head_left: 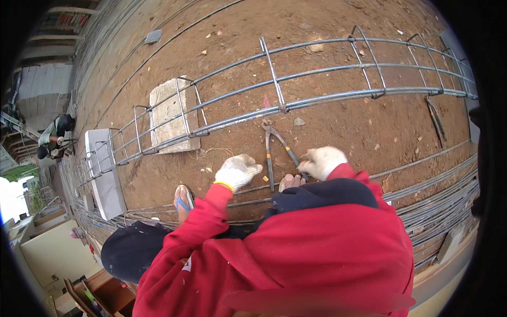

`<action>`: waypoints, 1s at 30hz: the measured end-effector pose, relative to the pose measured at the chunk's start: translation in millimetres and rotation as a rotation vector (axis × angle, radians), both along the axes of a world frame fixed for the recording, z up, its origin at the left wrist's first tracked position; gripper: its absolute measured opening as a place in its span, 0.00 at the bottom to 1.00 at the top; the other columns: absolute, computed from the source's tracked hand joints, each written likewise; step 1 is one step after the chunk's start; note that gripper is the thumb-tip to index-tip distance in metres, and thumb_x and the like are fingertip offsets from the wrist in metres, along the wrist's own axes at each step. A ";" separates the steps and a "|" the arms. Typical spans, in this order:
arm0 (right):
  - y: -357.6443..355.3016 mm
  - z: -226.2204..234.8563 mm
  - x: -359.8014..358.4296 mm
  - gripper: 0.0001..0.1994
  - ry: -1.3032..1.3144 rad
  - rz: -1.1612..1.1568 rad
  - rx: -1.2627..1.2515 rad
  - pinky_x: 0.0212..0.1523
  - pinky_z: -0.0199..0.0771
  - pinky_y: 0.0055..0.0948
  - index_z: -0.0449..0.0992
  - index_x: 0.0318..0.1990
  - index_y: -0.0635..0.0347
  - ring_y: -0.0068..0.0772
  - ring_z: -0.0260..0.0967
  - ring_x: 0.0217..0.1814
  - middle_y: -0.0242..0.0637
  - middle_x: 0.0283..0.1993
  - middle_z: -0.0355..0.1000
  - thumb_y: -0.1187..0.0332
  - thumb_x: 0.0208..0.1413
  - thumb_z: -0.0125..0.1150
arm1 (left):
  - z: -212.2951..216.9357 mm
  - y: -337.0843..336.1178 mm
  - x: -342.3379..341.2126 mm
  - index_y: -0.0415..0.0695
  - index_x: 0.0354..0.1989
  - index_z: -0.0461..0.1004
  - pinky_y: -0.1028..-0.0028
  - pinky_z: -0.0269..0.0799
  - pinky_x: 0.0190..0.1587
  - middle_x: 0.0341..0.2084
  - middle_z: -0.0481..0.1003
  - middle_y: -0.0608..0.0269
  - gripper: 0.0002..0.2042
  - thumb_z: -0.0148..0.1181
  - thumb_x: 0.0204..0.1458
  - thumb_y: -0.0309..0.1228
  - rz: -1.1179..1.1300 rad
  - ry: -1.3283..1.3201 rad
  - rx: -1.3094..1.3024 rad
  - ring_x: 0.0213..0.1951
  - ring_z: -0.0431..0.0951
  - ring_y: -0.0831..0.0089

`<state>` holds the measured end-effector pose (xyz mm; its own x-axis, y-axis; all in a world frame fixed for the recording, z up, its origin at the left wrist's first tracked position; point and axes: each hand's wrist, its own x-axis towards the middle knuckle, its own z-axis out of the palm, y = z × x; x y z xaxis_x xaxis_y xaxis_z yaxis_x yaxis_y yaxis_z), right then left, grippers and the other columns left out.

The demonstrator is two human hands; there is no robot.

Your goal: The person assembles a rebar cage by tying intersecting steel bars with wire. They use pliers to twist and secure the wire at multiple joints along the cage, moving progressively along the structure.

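Observation:
Both of my hands wear white work gloves. My left hand (237, 171) is closed, its fingers curled in; anything inside it is hidden. To its right, my right hand (323, 161) is closed too, with its fingertips beside one handle of the pincers (269, 150). Whether it grips that handle or something small, I cannot make out. The pincers have dark handles with orange bands; their handles are spread and their jaws point toward a long cage of steel rebar (232, 120). Square stirrups (274, 76) cross the cage's long bars.
A concrete block (171, 113) and a pale slab (103, 185) lie under the cage's left part. Bundled steel rods (438, 185) run along the right, near my feet. Thin wire (219, 150) lies on the dirt. Another person (55, 136) crouches at the far left.

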<state>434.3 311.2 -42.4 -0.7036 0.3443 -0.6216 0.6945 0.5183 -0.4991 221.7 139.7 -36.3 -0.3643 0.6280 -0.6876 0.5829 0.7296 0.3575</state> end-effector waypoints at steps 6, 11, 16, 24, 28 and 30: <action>-37.2 -88.1 -23.8 0.27 0.006 -0.056 0.058 0.45 0.75 0.46 0.69 0.49 0.59 0.52 0.77 0.44 0.50 0.39 0.78 0.49 0.51 0.65 | -54.4 10.8 32.8 0.38 0.43 0.78 0.64 0.74 0.49 0.39 0.79 0.44 0.24 0.67 0.47 0.48 0.101 0.079 0.047 0.46 0.80 0.53; -45.3 -83.4 -22.5 0.28 0.097 -0.289 0.000 0.43 0.75 0.47 0.66 0.52 0.62 0.56 0.76 0.45 0.52 0.39 0.77 0.51 0.52 0.64 | -67.3 17.4 34.6 0.38 0.45 0.76 0.63 0.75 0.46 0.35 0.80 0.46 0.24 0.69 0.45 0.43 0.251 0.100 0.118 0.42 0.81 0.54; -50.0 -60.8 1.4 0.24 0.298 -0.447 -0.189 0.43 0.75 0.43 0.72 0.49 0.62 0.57 0.75 0.44 0.51 0.39 0.77 0.51 0.54 0.64 | -64.5 22.8 22.8 0.39 0.45 0.77 0.61 0.74 0.48 0.39 0.79 0.45 0.24 0.68 0.46 0.44 0.312 -0.236 0.064 0.43 0.80 0.51; -34.1 118.9 83.4 0.12 0.201 -0.491 0.333 0.27 0.68 0.30 0.72 0.28 0.65 0.31 0.69 0.23 0.45 0.22 0.67 0.69 0.49 0.71 | -36.5 75.8 90.7 0.43 0.39 0.77 0.73 0.74 0.37 0.32 0.80 0.67 0.11 0.70 0.50 0.31 0.317 -1.192 0.382 0.36 0.78 0.76; -40.0 205.7 63.1 0.14 0.120 -0.202 0.659 0.28 0.72 0.36 0.79 0.42 0.61 0.47 0.73 0.27 0.45 0.26 0.72 0.68 0.47 0.71 | -13.4 96.7 149.9 0.43 0.48 0.75 0.71 0.75 0.48 0.41 0.80 0.60 0.15 0.67 0.53 0.29 0.358 -1.662 0.639 0.45 0.79 0.70; -38.7 230.7 37.9 0.22 -0.034 -0.064 0.761 0.32 0.75 0.37 0.76 0.53 0.59 0.47 0.76 0.32 0.43 0.30 0.76 0.67 0.50 0.68 | -4.7 100.0 156.3 0.42 0.52 0.74 0.68 0.74 0.52 0.45 0.79 0.54 0.17 0.63 0.56 0.34 0.461 -1.981 0.727 0.48 0.78 0.63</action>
